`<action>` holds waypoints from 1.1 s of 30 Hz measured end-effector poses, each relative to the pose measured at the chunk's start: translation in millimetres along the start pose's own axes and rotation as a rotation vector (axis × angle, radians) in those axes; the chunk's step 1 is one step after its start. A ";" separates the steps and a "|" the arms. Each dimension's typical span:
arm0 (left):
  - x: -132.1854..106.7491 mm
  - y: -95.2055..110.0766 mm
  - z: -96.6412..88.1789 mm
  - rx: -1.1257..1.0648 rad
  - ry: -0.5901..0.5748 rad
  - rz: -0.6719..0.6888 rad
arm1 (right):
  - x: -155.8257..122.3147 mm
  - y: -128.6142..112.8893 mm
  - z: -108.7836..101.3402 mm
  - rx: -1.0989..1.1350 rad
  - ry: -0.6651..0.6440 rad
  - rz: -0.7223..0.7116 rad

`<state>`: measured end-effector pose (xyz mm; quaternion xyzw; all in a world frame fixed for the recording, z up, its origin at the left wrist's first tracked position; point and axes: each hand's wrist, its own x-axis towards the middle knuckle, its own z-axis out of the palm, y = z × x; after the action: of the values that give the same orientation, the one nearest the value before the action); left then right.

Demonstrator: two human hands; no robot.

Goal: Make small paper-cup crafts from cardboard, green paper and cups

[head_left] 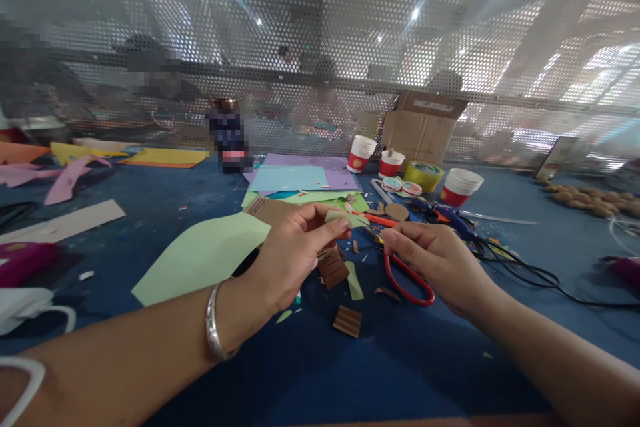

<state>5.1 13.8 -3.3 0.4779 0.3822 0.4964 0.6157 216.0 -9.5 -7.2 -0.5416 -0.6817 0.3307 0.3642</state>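
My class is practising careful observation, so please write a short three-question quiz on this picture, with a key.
1. What tool is in the right hand?
2. True or false: the left hand holds a paper cup.
3. The silver bracelet is on: A, the right wrist; B, the left wrist; C, neither wrist.

Key:
1. Red-handled scissors.
2. False; it pinches pale green paper.
3. B.

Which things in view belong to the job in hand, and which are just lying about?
In use:
- small pale green paper piece, in the left hand
- red-handled scissors, in the right hand

Apparently lying about:
- red-and-white paper cups
- yellow-green tape roll
- dark blue glue gun
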 end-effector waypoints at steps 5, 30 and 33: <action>-2.1 -2.0 1.1 0.009 -0.067 0.014 | -0.4 -0.7 0.2 0.029 -0.021 -0.011; -4.6 -3.3 3.2 0.022 -0.064 0.001 | -1.6 -4.0 1.2 0.013 -0.026 -0.023; -5.2 -2.9 3.1 0.035 -0.048 0.011 | -1.4 -4.8 0.8 -0.001 -0.020 -0.021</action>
<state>7.7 8.0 -5.3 0.5024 0.3734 0.4815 0.6134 213.2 -11.9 -3.8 -0.5310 -0.6912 0.3320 0.3606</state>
